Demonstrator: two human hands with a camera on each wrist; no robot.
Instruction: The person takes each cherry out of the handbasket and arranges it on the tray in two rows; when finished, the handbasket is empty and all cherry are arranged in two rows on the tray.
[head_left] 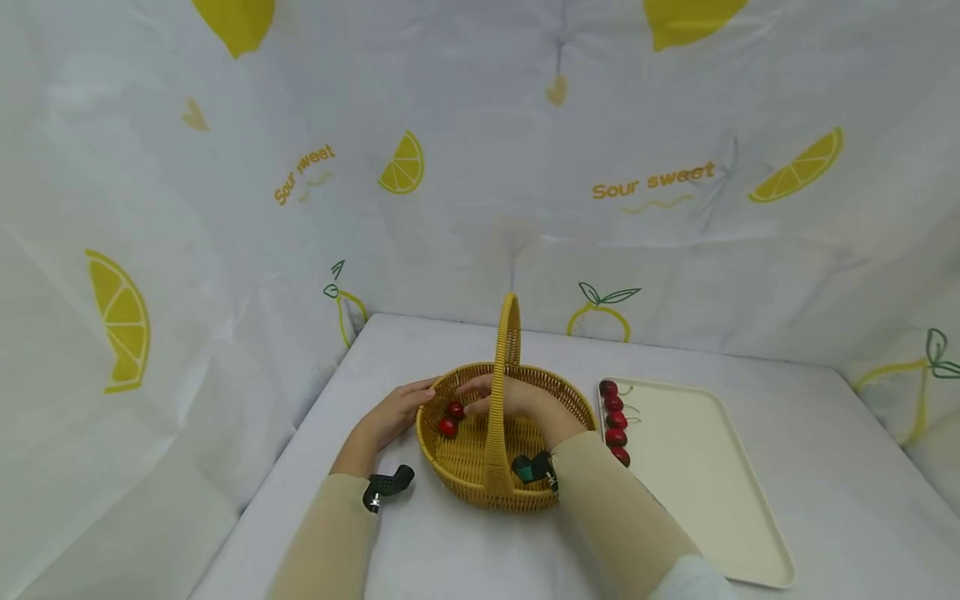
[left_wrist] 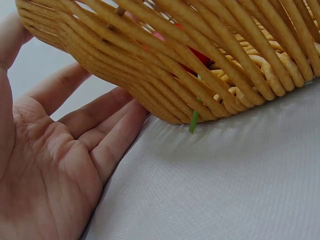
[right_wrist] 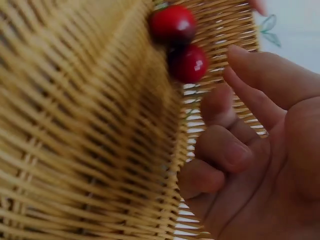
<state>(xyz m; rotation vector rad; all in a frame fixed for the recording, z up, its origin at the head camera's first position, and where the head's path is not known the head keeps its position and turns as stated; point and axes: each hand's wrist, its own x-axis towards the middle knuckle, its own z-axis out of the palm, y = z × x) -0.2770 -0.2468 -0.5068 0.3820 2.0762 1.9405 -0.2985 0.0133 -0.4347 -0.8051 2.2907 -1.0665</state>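
Observation:
A yellow-brown wicker basket (head_left: 463, 458) with a tall arched handle (head_left: 497, 417) stands at the middle of the table. Two red cherries lie at its left inside, an upper cherry (head_left: 456, 409) and a lower cherry (head_left: 447, 427). My left hand (head_left: 393, 412) touches the basket's left side with fairly straight fingers (left_wrist: 112, 137). Through the weave there, a green stem (left_wrist: 194, 121) pokes out. My right hand (head_left: 528, 402) reaches inside the basket, partly behind the handle. In the right wrist view, its thumb and index finger are apart, close to the cherries, and nothing shows between them.
A cream tray (head_left: 697, 483) lies right of the basket. Several cherries (head_left: 617, 421) with stems line its left edge in a row. A white cloth (head_left: 465, 275) with lemon prints hangs behind the white table (head_left: 450, 550).

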